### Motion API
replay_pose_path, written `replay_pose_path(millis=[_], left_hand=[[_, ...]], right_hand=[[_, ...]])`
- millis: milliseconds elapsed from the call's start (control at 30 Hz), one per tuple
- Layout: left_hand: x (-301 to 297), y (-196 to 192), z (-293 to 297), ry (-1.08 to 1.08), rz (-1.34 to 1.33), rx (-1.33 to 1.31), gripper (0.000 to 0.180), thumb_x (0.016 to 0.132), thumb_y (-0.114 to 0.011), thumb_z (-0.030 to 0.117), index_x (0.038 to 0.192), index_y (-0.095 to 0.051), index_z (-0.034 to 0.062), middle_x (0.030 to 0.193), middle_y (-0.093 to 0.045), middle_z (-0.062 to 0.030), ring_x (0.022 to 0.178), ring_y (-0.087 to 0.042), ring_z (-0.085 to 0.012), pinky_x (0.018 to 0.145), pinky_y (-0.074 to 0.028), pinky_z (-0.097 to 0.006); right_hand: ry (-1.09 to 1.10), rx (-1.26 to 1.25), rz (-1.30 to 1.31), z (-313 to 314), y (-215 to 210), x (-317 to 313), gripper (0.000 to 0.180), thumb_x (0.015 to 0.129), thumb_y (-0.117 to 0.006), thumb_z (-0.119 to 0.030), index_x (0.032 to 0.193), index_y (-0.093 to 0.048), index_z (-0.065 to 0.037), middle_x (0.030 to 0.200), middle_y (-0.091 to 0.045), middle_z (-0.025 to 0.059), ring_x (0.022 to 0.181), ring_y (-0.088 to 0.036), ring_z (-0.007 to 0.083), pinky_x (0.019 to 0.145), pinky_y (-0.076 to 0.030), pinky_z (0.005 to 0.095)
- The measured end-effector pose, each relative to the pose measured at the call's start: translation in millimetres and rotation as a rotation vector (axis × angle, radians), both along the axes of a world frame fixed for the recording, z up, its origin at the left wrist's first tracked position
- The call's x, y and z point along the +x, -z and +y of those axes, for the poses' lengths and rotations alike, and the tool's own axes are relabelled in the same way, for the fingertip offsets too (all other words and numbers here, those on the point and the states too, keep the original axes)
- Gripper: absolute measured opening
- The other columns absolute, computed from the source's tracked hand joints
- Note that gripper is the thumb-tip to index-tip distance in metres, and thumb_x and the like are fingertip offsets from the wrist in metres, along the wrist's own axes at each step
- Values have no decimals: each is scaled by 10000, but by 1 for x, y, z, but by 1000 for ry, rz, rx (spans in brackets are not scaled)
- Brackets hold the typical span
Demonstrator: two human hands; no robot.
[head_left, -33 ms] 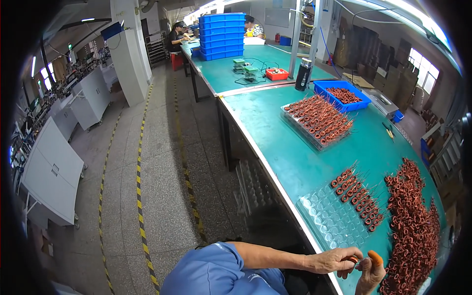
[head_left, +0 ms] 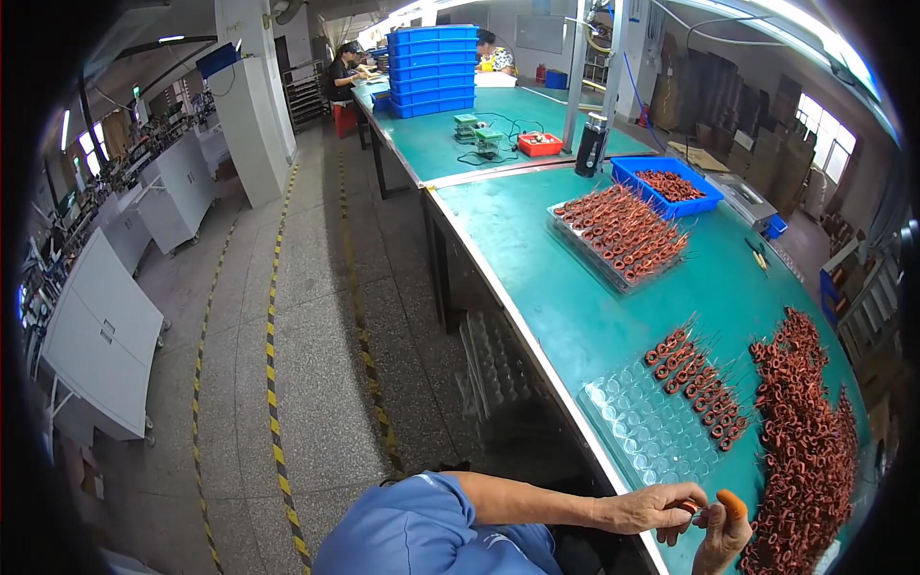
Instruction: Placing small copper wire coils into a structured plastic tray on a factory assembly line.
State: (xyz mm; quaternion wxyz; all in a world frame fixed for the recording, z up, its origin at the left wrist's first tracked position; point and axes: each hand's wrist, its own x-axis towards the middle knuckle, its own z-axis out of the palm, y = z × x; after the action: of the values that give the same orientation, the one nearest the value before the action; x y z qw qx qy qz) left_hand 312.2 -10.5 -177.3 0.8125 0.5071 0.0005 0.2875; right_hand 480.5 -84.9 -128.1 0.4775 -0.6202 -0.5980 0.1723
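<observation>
Copper coil (head_left: 688, 506) small, axis unclear, left hand (head_left: 652, 508) grip pinching it, right hand (head_left: 721, 537) grip unclear

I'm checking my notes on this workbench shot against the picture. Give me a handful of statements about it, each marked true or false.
1. Both hands meet at the near edge of the green table, the left hand pinching a small copper coil. True.
2. The clear blister tray near the hands is completely filled with coils. False: only its far right part holds rows of coils; the rest of its pockets are bare.
3. A loose heap of copper coils lies to the right of that tray. True.
4. The blue bin further up the table is bare inside. False: it holds copper coils.
5. The right hand has an orange cover on one fingertip. True.
</observation>
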Motion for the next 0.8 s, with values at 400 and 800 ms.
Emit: replay_pose_path(millis=[400, 800], left_hand=[[6, -4, -12, -107, 14, -92, 292, 944, -542, 228, 1136, -562, 8, 703, -490, 17, 617, -488, -53, 594, -437, -207], [10, 0, 10, -325, 39, -102, 217, 949, -518, 216, 922, -580, 9, 605, -514, 2, 509, -507, -69, 483, -439, -225]], right_hand=[[10, 379, -481, -2, -25, -18, 80, 862, -644, -46, 905, -667, 18, 872, -627, 137, 763, -608, 262, 642, -501, 344], [-45, 580, -823, 3, -43, -55, 53, 819, -665, -12, 851, -674, 29, 890, -656, 127, 889, -596, 301, 780, -487, 385]])
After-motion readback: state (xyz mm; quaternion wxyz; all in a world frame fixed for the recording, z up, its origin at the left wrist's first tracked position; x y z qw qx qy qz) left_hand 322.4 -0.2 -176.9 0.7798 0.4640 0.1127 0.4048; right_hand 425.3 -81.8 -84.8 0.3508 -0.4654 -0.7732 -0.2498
